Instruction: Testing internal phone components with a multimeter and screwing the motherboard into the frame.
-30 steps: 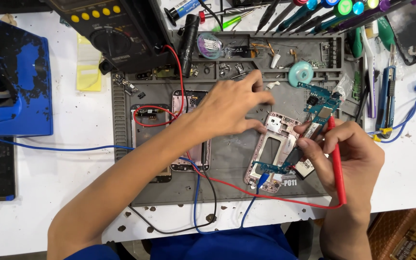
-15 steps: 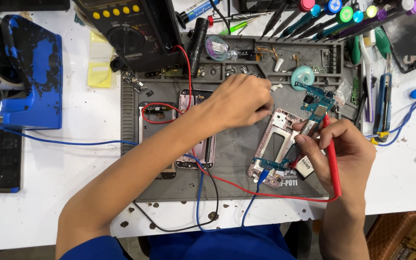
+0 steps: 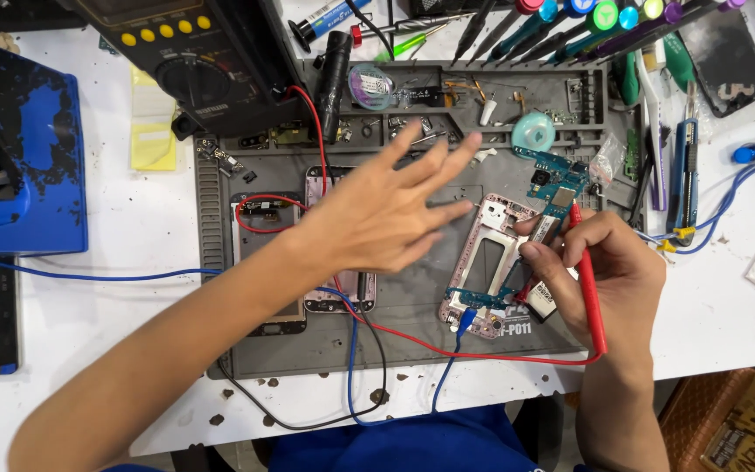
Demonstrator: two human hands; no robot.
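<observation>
The white tabletop (image 3: 133,262) is carrying a grey work mat (image 3: 412,323), which serves here as the landmark. Off the mat's left edge a blue stand (image 3: 24,166) is sitting, and at the mat's upper left corner a black multimeter (image 3: 194,61) is overlapping its rim. Along the mat's upper right edge a row of screwdrivers (image 3: 570,22) is lying.

The left forearm is crossing the mat's lower left corner and rising diagonally toward its middle. The left hand (image 3: 377,218) is hovering above the mat's centre with its grip wide open, fingers spread and pointing toward the upper right, holding nothing. Under its wrist, on the mat's left-centre, a phone (image 3: 338,293) is lying partly hidden.

The right forearm is coming up past the mat's lower right corner. The right hand (image 3: 605,271) is sitting over the mat's right edge, its grip closed around a red probe (image 3: 587,280), tip pointing up toward the green circuit board (image 3: 557,179) on the mat's upper right. Its fingertips are also pinching a small part by the pink phone frame (image 3: 482,262), which is lying right of the mat's centre, just beside the left fingertips.

A red lead (image 3: 447,350) is running along the mat's lower edge. Bare mat is showing between the phone and the frame, and below the frame.
</observation>
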